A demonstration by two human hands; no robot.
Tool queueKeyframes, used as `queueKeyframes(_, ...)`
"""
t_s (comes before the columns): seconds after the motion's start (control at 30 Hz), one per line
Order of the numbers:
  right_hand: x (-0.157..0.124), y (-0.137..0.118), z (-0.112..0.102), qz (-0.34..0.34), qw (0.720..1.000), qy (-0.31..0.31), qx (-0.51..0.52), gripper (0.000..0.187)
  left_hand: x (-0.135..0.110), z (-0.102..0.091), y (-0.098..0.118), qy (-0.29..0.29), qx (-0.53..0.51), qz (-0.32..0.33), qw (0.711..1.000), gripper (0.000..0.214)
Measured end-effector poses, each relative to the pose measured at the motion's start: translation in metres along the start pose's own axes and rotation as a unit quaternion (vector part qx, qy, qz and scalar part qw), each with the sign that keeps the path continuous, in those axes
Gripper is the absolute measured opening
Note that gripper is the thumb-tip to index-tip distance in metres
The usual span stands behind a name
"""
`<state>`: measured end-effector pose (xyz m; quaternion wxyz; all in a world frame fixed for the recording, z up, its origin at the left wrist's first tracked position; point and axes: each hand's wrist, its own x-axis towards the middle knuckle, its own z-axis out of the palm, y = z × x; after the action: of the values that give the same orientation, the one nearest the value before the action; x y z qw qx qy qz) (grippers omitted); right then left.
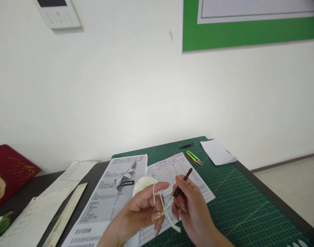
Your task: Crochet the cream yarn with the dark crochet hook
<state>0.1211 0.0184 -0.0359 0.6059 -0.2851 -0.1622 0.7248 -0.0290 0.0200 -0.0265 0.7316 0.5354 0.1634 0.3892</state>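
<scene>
Pinching white yarn (171,221) with left hand (140,209) and gripping hook (177,191) with right hand (194,204), lower centre of the frame; apparently forming a stitch, probably calling next for taut yarn and a gentle pull.

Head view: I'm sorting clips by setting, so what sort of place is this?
Probably an indoor craft workspace: the green cutting mat, thread snips, and crochet hook in the right hand suggest it.

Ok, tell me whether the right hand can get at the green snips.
Probably yes: the green snips lie uncovered on the cutting mat, though the right hand holds the crochet hook.
</scene>
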Motion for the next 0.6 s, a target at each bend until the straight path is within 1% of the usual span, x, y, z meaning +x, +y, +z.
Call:
queueKeyframes(0.13, 0.001, 0.002, -0.001, 0.019, 1.0, -0.008, -0.008, 0.03, 0.001, -0.002, -0.004, -0.019, -0.033, 0.001, 0.999, 0.048)
queueKeyframes(0.33, -0.001, -0.002, 0.001, 0.014, 0.999, -0.026, -0.013, 0.032, 0.002, -0.005, -0.016, -0.03, -0.066, -0.007, 0.997, 0.048)
queueKeyframes(0.47, 0.002, 0.0, 0.0, 0.054, 0.997, -0.046, -0.014, 0.034, 0.002, -0.002, -0.016, -0.038, -0.077, -0.02, 0.996, 0.046)
queueKeyframes(0.6, 0.003, 0.004, -0.001, 0.09, 0.994, -0.056, 0.0, 0.035, 0.001, 0.001, -0.013, -0.025, -0.072, -0.025, 0.997, 0.046)
